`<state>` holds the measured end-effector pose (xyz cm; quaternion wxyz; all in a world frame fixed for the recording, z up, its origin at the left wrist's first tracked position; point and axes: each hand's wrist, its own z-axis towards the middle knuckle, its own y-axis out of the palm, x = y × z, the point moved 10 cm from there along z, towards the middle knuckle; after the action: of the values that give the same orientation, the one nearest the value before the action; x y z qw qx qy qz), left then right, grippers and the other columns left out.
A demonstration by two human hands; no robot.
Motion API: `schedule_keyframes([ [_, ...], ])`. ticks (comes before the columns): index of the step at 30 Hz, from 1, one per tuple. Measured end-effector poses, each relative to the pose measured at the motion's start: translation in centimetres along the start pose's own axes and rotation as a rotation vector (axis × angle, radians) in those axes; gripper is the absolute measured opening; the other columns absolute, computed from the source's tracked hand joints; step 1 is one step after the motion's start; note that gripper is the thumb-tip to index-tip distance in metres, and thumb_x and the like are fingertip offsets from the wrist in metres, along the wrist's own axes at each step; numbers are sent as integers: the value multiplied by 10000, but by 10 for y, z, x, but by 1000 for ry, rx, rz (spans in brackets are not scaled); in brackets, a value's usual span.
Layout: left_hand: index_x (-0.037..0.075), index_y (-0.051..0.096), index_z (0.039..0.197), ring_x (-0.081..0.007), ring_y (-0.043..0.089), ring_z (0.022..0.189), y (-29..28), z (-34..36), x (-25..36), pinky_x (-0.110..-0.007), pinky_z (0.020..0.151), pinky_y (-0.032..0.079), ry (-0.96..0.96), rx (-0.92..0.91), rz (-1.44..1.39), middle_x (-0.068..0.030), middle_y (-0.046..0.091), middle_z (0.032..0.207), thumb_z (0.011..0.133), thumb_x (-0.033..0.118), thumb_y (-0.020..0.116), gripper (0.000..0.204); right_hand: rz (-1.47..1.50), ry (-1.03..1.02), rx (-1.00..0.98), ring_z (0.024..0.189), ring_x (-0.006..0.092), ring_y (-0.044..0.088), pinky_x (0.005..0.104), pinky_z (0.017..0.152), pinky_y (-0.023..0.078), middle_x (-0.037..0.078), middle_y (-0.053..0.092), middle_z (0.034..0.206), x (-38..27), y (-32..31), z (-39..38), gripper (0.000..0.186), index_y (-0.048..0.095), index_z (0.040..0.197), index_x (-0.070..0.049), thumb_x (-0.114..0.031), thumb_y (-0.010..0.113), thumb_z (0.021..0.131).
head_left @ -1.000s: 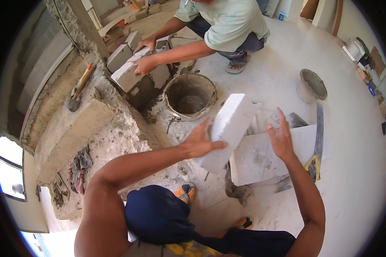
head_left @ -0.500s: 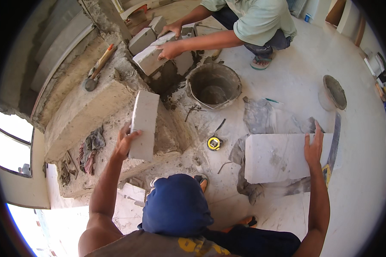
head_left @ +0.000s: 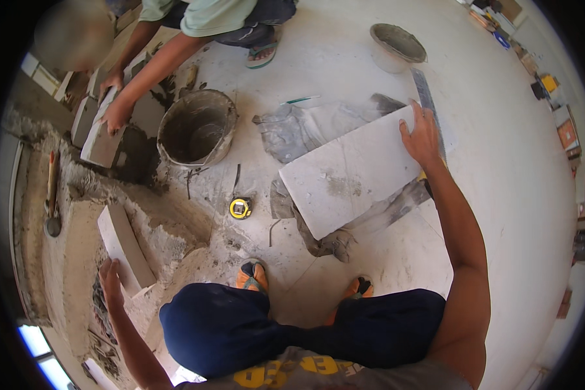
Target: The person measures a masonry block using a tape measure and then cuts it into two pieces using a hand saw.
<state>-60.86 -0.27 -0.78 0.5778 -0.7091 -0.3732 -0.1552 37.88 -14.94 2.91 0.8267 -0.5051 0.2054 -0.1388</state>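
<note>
A pale rectangular block (head_left: 127, 250) stands or leans along the rough concrete step at my lower left. My left hand (head_left: 110, 279) is closed at its near end; part of the fingers is hidden. To the right, a larger pale block (head_left: 351, 175) with a grey smudge lies on grey plastic sheeting (head_left: 299, 133). Across its far right end rests my right hand (head_left: 422, 136), fingers stretched and thumb apart on the surface. A handsaw (head_left: 428, 97) lies just beyond that end. At the upper left, a co-worker's hands (head_left: 116, 107) hold another pale block (head_left: 104, 140) on the row there.
A mortar-stained bucket (head_left: 198, 127) stands between the co-worker and the sheeting. A yellow tape measure (head_left: 240, 208) lies on the floor before me. A hammer (head_left: 52, 201) rests on the step at far left, and a smaller bucket (head_left: 398, 47) stands farther back.
My view has swung to the right. The block in my left hand has come lower and nearer to me. My right hand stays at the end of the larger block.
</note>
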Motion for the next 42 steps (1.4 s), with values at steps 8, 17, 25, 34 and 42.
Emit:
schedule_keyframes([
  [8,7,721,1292,-359,700,1230,116,-85,291,-497,1025,569,861,234,99,-220,707,1309,1027,178,704,316,-293,335,-146,1245,439,602,616,995,502,224,581,1293,101,-31,-42,572,554,1431,-82,-347,744,961],
  [17,-29,501,1535,-472,557,1396,424,-172,412,-497,1181,462,1286,-577,602,-308,580,1480,916,397,844,826,-66,194,-66,1059,428,688,572,914,502,238,697,1094,83,-35,-132,545,645,1208,-23,-505,732,969],
  [25,-83,444,1568,-443,579,1397,525,-101,381,-456,1171,465,592,-761,401,-338,582,1481,903,600,826,1027,-146,21,-167,924,344,734,474,921,400,189,790,984,60,-25,-149,541,644,1215,-52,-538,727,990],
  [34,62,350,1675,-500,196,1612,466,-232,355,-687,1271,158,1319,-254,107,-291,224,1739,850,559,847,1083,-42,308,-86,890,415,699,476,950,430,237,774,980,105,-28,-159,385,633,1226,-41,-282,770,959],
  [42,191,352,1710,-505,57,1656,512,-271,359,-802,1240,29,1392,-510,589,-234,172,1776,729,530,914,1180,3,548,175,888,465,689,505,978,456,247,759,936,208,-41,-118,427,634,1334,-19,-261,732,997],
])
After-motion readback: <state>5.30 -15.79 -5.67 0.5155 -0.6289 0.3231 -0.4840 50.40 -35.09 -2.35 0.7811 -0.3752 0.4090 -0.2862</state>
